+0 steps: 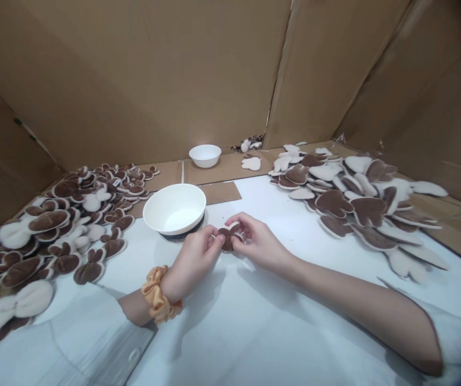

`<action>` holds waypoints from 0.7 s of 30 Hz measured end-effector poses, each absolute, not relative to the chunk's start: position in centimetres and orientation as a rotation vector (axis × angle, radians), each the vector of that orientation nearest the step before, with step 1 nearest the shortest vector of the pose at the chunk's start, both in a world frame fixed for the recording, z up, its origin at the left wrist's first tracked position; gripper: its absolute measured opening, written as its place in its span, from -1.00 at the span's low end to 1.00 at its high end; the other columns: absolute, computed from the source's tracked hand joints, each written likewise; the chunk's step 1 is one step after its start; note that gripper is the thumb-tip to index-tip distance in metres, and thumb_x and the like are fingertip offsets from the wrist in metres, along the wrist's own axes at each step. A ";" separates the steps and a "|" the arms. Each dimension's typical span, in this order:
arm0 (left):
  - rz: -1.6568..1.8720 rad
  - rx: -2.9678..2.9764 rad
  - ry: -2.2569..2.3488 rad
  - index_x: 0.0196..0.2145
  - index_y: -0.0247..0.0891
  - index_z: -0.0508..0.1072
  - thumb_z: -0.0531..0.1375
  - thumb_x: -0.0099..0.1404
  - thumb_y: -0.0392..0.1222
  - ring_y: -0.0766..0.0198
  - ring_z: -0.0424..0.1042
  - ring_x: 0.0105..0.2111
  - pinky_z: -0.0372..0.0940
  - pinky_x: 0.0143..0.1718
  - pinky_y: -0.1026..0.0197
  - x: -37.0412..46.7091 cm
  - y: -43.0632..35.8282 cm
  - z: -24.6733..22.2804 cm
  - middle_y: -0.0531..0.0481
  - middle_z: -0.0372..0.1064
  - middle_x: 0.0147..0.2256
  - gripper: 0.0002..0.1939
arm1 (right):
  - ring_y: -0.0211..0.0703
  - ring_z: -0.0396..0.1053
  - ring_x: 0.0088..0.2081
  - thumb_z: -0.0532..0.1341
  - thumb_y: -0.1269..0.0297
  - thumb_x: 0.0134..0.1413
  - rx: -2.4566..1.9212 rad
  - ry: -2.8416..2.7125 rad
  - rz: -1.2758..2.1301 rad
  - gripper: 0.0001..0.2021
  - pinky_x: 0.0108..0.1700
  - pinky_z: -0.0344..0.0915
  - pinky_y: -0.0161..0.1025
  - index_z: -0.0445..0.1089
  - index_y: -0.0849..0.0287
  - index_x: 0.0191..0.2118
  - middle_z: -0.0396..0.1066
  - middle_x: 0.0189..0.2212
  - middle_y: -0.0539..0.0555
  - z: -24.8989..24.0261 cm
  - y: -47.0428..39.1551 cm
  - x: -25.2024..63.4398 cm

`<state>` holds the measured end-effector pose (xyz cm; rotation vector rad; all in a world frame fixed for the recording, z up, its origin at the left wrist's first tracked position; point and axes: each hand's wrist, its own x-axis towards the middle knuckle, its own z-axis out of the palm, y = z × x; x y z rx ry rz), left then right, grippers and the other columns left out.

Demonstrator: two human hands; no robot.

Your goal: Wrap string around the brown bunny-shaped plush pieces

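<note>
Between my two hands is a small brown plush piece (228,244) with a pale edge, its ears pinched at the top and partly covered by fingers. My left hand (200,252) grips its left side with thumb and forefinger. On the other side, my right hand (257,241) pinches the right ear with fingertips closed. Just behind my left hand stands a large white bowl (174,209), tilted a little on a dark round base. Whatever lies under my fingers is hidden.
A heap of brown and white bunny-shaped plush pieces (65,236) spreads at the left. Flat bunny-shaped pieces (369,212) pile up at the right. Farther back are a smaller white bowl (205,156) and a single white piece (251,163). Cardboard walls (154,80) enclose the white table (230,332).
</note>
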<state>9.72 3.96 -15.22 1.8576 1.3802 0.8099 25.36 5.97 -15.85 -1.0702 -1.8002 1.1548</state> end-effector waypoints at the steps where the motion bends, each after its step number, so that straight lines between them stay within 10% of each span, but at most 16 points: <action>1: 0.818 1.858 1.385 -0.52 -0.30 0.21 -0.02 0.22 -0.14 0.36 0.08 -0.62 -0.06 -0.59 0.34 9.7 3.9 -15.3 0.13 0.06 -0.66 -0.77 | -0.32 0.23 -0.47 0.08 0.42 -0.13 -1.071 -1.823 1.120 -0.78 -0.37 0.20 -0.32 0.21 0.17 -0.25 0.31 -0.48 -0.04 -15.8 5.9 25.4; 21: 0.771 1.758 1.278 -0.37 -0.31 0.28 0.06 0.17 -0.15 0.43 -0.07 -0.66 -0.16 -0.64 0.40 9.6 4.1 -14.9 0.19 -0.08 -0.69 -0.84 | -0.37 0.17 -0.48 0.07 0.49 -0.18 -0.937 -1.652 1.439 -0.76 -0.46 0.10 -0.39 0.13 0.19 -0.28 0.21 -0.42 -0.03 -15.2 5.9 25.2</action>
